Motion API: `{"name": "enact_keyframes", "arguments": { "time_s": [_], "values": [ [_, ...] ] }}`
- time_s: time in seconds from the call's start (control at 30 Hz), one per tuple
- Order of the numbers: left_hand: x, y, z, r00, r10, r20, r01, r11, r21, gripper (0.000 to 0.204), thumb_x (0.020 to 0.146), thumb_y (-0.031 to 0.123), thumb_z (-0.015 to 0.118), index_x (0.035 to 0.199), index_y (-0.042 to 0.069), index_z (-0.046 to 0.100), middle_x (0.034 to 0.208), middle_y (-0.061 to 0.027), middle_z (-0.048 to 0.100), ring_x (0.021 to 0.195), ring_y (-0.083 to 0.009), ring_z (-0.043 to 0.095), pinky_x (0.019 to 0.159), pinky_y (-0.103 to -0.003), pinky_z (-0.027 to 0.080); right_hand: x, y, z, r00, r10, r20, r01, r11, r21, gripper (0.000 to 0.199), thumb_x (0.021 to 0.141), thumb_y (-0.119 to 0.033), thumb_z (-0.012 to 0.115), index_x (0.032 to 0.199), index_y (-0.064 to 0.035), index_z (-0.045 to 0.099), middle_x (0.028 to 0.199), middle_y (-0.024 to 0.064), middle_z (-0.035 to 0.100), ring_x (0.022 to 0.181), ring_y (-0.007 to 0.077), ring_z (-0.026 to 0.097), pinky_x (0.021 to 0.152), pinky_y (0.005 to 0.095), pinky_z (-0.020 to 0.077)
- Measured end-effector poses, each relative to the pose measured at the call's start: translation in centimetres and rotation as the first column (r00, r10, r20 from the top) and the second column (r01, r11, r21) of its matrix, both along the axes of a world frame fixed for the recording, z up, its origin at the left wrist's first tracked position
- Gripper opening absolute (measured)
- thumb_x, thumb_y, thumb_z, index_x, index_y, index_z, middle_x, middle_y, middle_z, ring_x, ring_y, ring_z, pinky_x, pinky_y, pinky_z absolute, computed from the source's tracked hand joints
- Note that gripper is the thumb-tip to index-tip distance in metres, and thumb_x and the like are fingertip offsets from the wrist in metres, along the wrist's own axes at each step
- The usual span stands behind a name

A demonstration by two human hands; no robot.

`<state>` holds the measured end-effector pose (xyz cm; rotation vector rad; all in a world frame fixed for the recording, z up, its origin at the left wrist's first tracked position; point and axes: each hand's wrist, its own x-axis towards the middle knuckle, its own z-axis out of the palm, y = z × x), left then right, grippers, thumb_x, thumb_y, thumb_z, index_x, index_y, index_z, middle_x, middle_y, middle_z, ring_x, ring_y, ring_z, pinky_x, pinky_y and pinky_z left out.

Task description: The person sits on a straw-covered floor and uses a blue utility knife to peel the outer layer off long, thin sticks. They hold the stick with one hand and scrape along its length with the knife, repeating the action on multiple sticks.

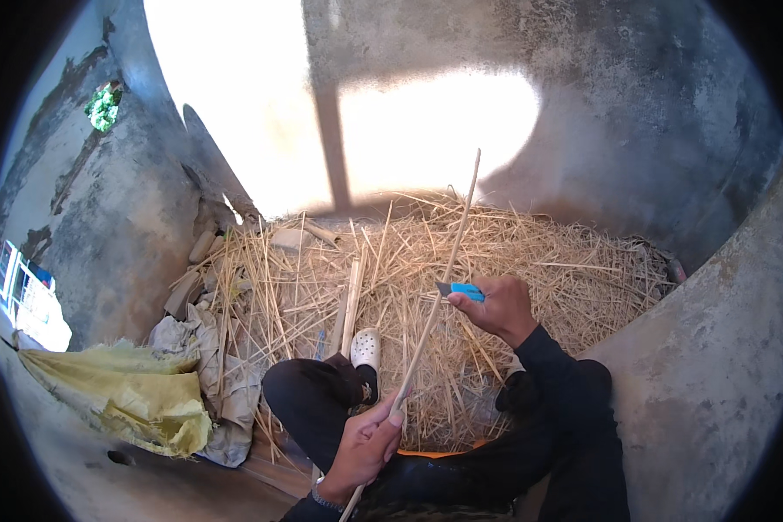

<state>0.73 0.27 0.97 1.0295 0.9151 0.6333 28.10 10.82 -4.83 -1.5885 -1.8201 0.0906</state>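
A long, thin pale stick (pixel 430 322), perhaps bamboo or cane, slants up from my lap toward the back wall. My left hand (pixel 370 442) is closed around its lower part, fingers wrapped over it. Farther up, my right hand (pixel 500 306) grips a blue-handled utility knife (pixel 466 291). Its dark blade lies against the stick or just beside it; I cannot tell whether they touch. Straw and thin shavings (pixel 548 270) cover the floor beneath both hands.
Several pale split strips (pixel 354 300) lie by my light clog (pixel 366 348). On the left are a yellow sack (pixel 130 400) and a crumpled grey sack (pixel 235 383). Concrete walls (pixel 618 113) close in at the back and sides, partly sunlit. Bricks or blocks (pixel 202 246) sit in the left corner.
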Motion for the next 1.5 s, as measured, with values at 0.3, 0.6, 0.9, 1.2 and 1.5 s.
{"name": "enact_keyframes", "arguments": {
  "time_s": [0.3, 0.6, 0.9, 1.2, 1.5],
  "values": [
    [0.4, -0.8, -0.3, 1.0, -0.013, -0.006, 0.014, 0.999, 0.052, 0.046, 0.101, 0.019, 0.048, 0.141, -0.002, 0.041, 0.058, 0.0064, 0.038, 0.048, -0.0022, 0.032, 0.047, -0.018, 0.027, 2.5, 1.8, -0.3, 0.984, -0.11, -0.139, 0.112, 0.994, 0.01, 0.065, 0.082, -0.072, 0.052, 0.057, -0.0127, 0.059, 0.045, 0.0042, 0.051, 0.04, 0.0211, 0.054, 0.042, 0.0368, 0.0415],
    [0.5, -0.6, -0.4, 0.995, 0.022, -0.097, -0.013, 0.995, 0.097, 0.046, 0.1, 0.016, 0.05, 0.142, 0.001, 0.04, 0.062, 0.0083, 0.038, 0.05, -0.0007, 0.033, 0.046, -0.018, 0.027, -0.5, 0.4, -1.7, 0.999, 0.043, -0.021, -0.042, 0.998, 0.037, 0.068, 0.08, -0.075, 0.052, 0.053, -0.0127, 0.057, 0.045, 0.0068, 0.05, 0.038, 0.0221, 0.053, 0.041, 0.0382, 0.0418],
    [0.1, -0.9, -1.3, 0.989, 0.006, -0.151, 0.019, 0.987, 0.16, 0.046, 0.099, 0.017, 0.052, 0.141, 0.0, 0.043, 0.066, 0.0097, 0.04, 0.054, 0.0008, 0.033, 0.048, -0.017, 0.024, -0.8, -0.6, -1.1, 0.995, 0.064, -0.075, -0.062, 0.998, 0.032, 0.07, 0.083, -0.074, 0.049, 0.055, -0.0097, 0.058, 0.043, 0.0078, 0.049, 0.039, 0.0241, 0.052, 0.042, 0.0389, 0.0427],
    [0.0, -1.1, -1.4, 0.993, -0.003, -0.115, 0.02, 0.988, 0.15, 0.044, 0.1, 0.014, 0.051, 0.14, -0.001, 0.043, 0.07, 0.0098, 0.041, 0.058, 0.0019, 0.032, 0.05, -0.016, 0.024, 0.0, -0.5, -1.8, 0.998, 0.043, 0.035, -0.046, 0.996, 0.076, 0.071, 0.083, -0.074, 0.047, 0.056, -0.0098, 0.059, 0.042, 0.0078, 0.047, 0.038, 0.0248, 0.052, 0.042, 0.0394, 0.0413],
    [-0.2, -3.2, -0.7, 0.978, -0.156, -0.141, 0.176, 0.974, 0.142, 0.044, 0.101, 0.017, 0.049, 0.141, 0.0, 0.043, 0.071, 0.0096, 0.041, 0.06, 0.0012, 0.032, 0.052, -0.016, 0.025, 12.7, 6.2, -2.2, 0.895, -0.446, 0.023, 0.445, 0.895, 0.038, 0.072, 0.084, -0.073, 0.045, 0.055, -0.0084, 0.059, 0.048, 0.0113, 0.052, 0.046, 0.0318, 0.053, 0.046, 0.0439, 0.041]
  ]
}}
